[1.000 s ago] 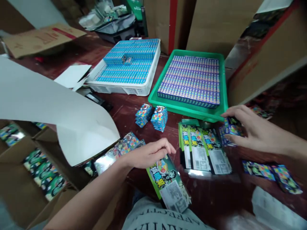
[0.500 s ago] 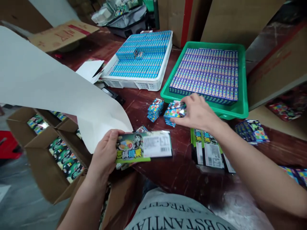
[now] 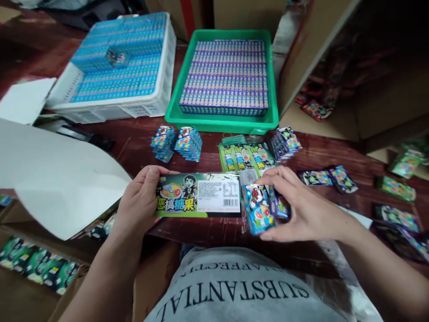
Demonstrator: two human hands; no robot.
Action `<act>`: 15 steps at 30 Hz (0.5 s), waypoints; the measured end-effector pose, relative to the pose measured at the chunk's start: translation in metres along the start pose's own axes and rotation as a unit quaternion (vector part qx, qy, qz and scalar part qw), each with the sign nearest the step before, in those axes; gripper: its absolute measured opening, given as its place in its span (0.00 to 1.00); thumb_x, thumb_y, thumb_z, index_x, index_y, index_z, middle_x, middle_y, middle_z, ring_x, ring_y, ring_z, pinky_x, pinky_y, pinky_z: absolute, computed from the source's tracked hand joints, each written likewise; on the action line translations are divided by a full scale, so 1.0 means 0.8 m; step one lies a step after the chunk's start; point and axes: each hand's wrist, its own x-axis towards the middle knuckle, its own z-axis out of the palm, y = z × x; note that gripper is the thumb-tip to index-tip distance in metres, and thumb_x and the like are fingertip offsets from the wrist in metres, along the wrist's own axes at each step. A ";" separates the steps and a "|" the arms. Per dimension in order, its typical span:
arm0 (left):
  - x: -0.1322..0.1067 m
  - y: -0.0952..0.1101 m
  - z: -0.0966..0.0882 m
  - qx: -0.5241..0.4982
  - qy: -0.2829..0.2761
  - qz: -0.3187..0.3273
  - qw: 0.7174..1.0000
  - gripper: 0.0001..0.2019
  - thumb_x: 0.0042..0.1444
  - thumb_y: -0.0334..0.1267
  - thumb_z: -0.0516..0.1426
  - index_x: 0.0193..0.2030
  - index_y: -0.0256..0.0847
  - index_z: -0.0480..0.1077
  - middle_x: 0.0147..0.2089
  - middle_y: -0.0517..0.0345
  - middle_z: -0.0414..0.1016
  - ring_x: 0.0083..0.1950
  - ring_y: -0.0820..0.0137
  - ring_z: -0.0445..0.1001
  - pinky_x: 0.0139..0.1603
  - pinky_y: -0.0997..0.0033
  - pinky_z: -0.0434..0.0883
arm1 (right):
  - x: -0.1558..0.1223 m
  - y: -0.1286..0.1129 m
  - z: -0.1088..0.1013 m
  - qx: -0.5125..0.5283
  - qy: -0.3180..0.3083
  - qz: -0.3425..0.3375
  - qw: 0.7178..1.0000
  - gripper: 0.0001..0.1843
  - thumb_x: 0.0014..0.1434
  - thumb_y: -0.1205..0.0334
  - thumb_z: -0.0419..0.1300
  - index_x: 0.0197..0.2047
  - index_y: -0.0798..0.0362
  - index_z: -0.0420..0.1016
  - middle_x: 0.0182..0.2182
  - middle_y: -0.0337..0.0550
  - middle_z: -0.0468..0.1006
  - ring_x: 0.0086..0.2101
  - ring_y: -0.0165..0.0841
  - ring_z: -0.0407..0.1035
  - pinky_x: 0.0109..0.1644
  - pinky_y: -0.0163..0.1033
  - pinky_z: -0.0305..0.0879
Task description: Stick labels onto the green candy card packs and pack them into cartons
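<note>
My left hand point(image 3: 142, 194) is closed on the left end of a flat green-and-black candy pouch point(image 3: 179, 194), which carries a white barcode label. Beside the pouch's right end, my right hand point(image 3: 298, 208) grips small candy boxes, a blue one point(image 3: 257, 209) in front and a purple one point(image 3: 280, 205) behind it. Whether the blue box touches the pouch I cannot tell. Just beyond the hands stand two small stacks of blue boxes point(image 3: 189, 144) and a stack of purple boxes point(image 3: 286, 142). More green pouches point(image 3: 246, 156) lie fanned between them, partly behind my right hand.
A white crate point(image 3: 125, 112) of blue boxes and a green tray point(image 3: 221, 125) of purple boxes stand at the back. White sheet material point(image 3: 73, 174) curves in from the left, above an open carton point(image 3: 20, 295). Loose purple boxes point(image 3: 343, 179) lie on the right.
My right hand has left the blue stack and come down towards me, now holding a blue and a purple box near the pouch. The view has turned right.
</note>
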 end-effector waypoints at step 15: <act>0.009 -0.070 0.109 0.112 -0.127 -0.010 0.985 0.19 0.60 0.59 0.59 0.39 0.43 0.72 0.29 0.62 0.71 0.26 0.72 0.70 0.25 0.76 0.69 | -0.078 0.078 0.037 -0.085 0.023 0.128 0.988 0.44 0.50 0.36 0.69 0.62 0.54 0.66 0.57 0.58 0.68 0.54 0.55 0.65 0.57 0.62 0.67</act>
